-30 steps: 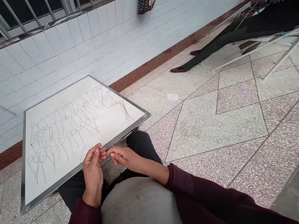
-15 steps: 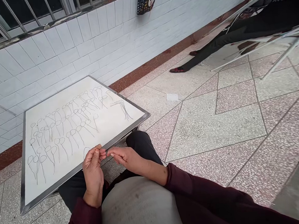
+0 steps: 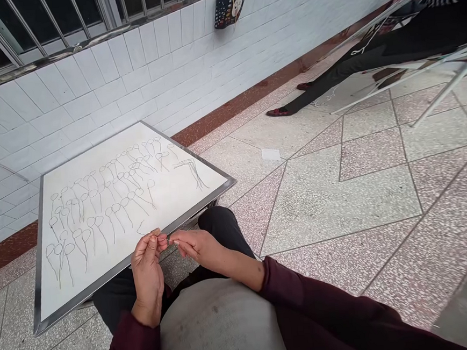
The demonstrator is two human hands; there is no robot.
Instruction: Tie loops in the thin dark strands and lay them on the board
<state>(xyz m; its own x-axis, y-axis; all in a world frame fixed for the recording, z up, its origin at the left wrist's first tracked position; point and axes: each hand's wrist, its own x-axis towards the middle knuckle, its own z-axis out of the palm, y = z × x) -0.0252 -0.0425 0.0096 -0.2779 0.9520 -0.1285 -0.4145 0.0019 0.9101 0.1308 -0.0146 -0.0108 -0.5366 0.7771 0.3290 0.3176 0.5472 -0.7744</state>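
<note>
A: Surface, room?
B: White tabletop (image 3: 179,206), metal rim (image 3: 203,205); looped strands (image 3: 95,221) in rough rows, bent bundle (image 3: 195,173) at right. White-tiled wall (image 3: 141,90) behind, speckled floor (image 3: 333,205).
A: Grip?
B: Left hand (image 3: 147,262) and right hand (image 3: 196,246) both pinched closed on one thin strand (image 3: 169,240), by the tabletop's near edge.

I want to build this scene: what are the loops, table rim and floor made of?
Loops: probably thin, dull, dark wire, since they hold round shapes; stiff cord is possible. Rim: likely metal, with a smooth grey sheen. Floor: perhaps terrazzo, flat-looking, speckled with pale chips.
</note>
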